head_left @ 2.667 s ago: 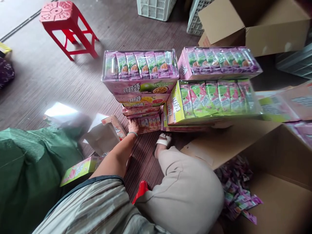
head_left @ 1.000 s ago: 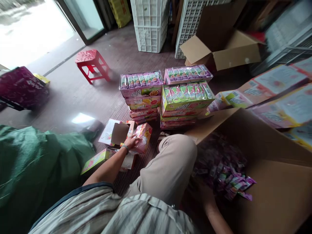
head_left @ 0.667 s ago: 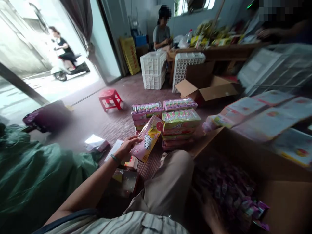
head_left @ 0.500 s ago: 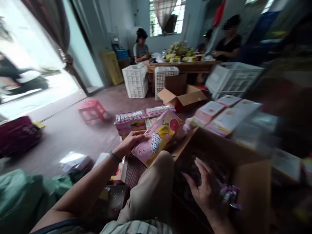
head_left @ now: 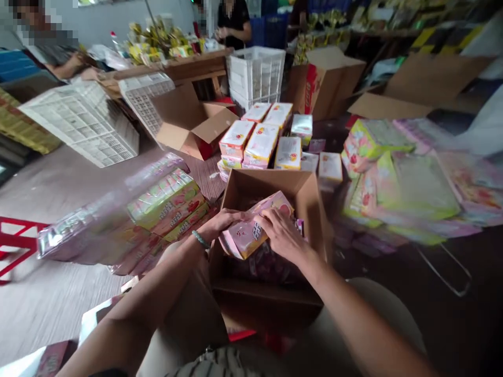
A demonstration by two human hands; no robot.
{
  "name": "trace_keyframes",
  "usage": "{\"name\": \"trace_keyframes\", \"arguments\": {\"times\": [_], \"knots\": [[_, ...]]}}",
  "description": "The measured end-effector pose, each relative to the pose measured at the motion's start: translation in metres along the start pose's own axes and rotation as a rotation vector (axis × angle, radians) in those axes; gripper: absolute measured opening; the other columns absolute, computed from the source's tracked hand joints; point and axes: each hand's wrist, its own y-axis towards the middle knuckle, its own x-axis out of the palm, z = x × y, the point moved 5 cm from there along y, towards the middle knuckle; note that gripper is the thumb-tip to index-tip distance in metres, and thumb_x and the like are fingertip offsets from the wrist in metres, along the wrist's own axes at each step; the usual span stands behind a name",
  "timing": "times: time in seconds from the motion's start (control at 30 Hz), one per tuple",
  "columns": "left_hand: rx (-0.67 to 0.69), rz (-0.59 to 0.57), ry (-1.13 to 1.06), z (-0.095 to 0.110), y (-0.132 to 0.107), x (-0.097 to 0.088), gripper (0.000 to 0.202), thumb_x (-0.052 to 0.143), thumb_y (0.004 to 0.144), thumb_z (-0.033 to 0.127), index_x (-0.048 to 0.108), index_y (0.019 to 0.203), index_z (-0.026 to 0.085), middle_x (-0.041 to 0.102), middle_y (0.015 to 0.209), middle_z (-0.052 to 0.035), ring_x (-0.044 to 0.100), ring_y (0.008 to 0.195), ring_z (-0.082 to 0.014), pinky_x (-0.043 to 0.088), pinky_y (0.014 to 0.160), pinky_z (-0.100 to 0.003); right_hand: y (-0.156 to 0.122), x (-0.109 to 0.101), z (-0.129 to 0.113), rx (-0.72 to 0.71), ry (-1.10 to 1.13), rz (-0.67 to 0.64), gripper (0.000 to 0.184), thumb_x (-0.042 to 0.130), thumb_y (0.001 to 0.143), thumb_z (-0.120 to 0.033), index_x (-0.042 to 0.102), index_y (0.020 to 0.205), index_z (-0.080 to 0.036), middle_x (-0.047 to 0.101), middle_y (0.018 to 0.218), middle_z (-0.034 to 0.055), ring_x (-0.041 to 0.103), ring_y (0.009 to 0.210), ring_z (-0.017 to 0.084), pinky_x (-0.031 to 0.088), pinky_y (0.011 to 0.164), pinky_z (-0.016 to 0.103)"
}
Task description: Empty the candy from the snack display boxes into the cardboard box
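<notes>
A pink and yellow printed carton (head_left: 239, 242) with a grapefruit picture is tilted above the opening of a large brown cardboard box (head_left: 312, 201). My left hand (head_left: 223, 224) grips its left end, the fingers lying along the upper edge. Curled over the carton's near side is my right hand (head_left: 281, 233), its fingertips partly hidden. Beneath the carton, inside the cardboard box, lie many small purple wrapped packets (head_left: 271, 264). The box stands between my knees.
Stacked white-topped cartons (head_left: 261, 141) stand beyond the box. Film-wrapped cartons (head_left: 165, 201) are on the left, more green and pink ones (head_left: 416, 183) on the right. An open cardboard box (head_left: 196, 125) and white crates (head_left: 255, 73) stand farther off. Other people work at a table (head_left: 196, 65).
The view has swung right. The carton, flat-looking in my left hand before, now has a box shape over the cardboard box. My right hand has risen from inside the box onto the carton.
</notes>
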Motion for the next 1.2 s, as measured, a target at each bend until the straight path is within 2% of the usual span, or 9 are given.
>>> {"name": "trace_keyframes", "arguments": {"times": [0.07,0.2,0.3,0.43,0.63,0.73,0.93,1.07,1.2], "knots": [[-0.023,-0.008,0.014,-0.009,0.018,0.003,0.054,0.084,0.054,0.044,0.083,0.094,0.009,0.076,0.086,-0.009,0.061,0.071,-0.0169,0.047,0.064,-0.026,0.0,0.014,0.009,0.001,0.046,-0.099,0.05,0.047,0.083,0.004,0.058,0.129,-0.015,0.058,0.114,0.0123,0.048,0.105,0.027,0.041,0.096,0.041],[-0.071,-0.064,0.061,-0.01,0.038,0.003,0.051,0.081,0.056,0.039,0.083,0.098,0.01,0.076,0.082,-0.0058,0.059,0.068,-0.0161,0.043,0.061,-0.025,0.009,0.028,0.023,0.083,0.127,-0.191,0.04,0.052,0.08,0.001,0.059,0.115,-0.015,0.057,0.112,0.0116,0.046,0.105,0.028,0.038,0.092,0.042],[-0.116,-0.115,0.075,-0.009,0.042,0.002,0.049,0.081,0.055,0.036,0.083,0.098,0.012,0.074,0.075,-0.0031,0.058,0.066,-0.015,0.044,0.061,-0.024,0.014,0.03,0.018,0.061,0.097,-0.214,0.03,0.054,0.078,-0.002,0.058,0.105,-0.014,0.056,0.109,0.0136,0.045,0.104,0.029,0.036,0.088,0.042],[-0.148,-0.156,0.085,-0.014,0.041,-0.001,0.049,0.082,0.054,0.034,0.083,0.097,0.013,0.075,0.078,-0.0034,0.062,0.071,-0.0162,0.048,0.065,-0.024,0.011,0.029,0.006,0.059,0.054,-0.233,0.026,0.056,0.074,-0.005,0.056,0.099,-0.014,0.057,0.101,0.0139,0.045,0.098,0.03,0.036,0.084,0.041],[-0.118,-0.225,0.176,-0.019,0.035,-0.006,0.051,0.082,0.057,0.036,0.083,0.103,0.014,0.076,0.084,-0.0044,0.062,0.075,-0.0184,0.048,0.066,-0.025,0.0,0.03,-0.009,0.081,0.121,-0.156,0.026,0.055,0.074,-0.004,0.054,0.097,-0.015,0.056,0.097,0.0121,0.047,0.094,0.028,0.039,0.084,0.038],[-0.083,-0.168,0.261,-0.017,0.034,-0.01,0.051,0.081,0.057,0.036,0.083,0.103,0.014,0.074,0.082,-0.0033,0.062,0.076,-0.0186,0.047,0.067,-0.026,0.001,0.034,-0.012,0.075,0.098,-0.146,0.026,0.054,0.074,-0.002,0.056,0.097,-0.016,0.057,0.094,0.0113,0.047,0.091,0.027,0.037,0.081,0.037],[-0.064,-0.041,0.406,-0.019,0.035,-0.016,0.054,0.078,0.059,0.028,0.082,0.111,0.014,0.071,0.08,-0.0017,0.06,0.078,-0.0182,0.045,0.069,-0.026,0.002,0.041,-0.017,-0.101,0.011,-0.075,0.017,0.053,0.081,-0.003,0.057,0.078,-0.019,0.056,0.076,0.0061,0.044,0.082,0.024,0.032,0.079,0.038],[-0.085,-0.072,0.28,-0.026,0.033,-0.021,0.062,0.079,0.058,0.028,0.079,0.118,0.014,0.072,0.083,-0.0014,0.061,0.078,-0.0182,0.048,0.069,-0.026,-0.001,0.034,-0.017,-0.15,0.034,0.031,0.025,0.047,0.083,0.002,0.058,0.075,-0.019,0.057,0.076,0.0066,0.048,0.088,0.024,0.038,0.086,0.036],[-0.134,-0.177,0.076,-0.036,0.029,-0.021,0.063,0.081,0.055,0.028,0.079,0.117,0.013,0.076,0.089,-0.0062,0.067,0.083,-0.022,0.053,0.074,-0.028,0.001,0.006,-0.023,-0.156,0.077,0.116,0.031,0.044,0.091,-0.001,0.056,0.072,-0.021,0.056,0.07,0.0036,0.048,0.072,0.02,0.04,0.074,0.033]]}}
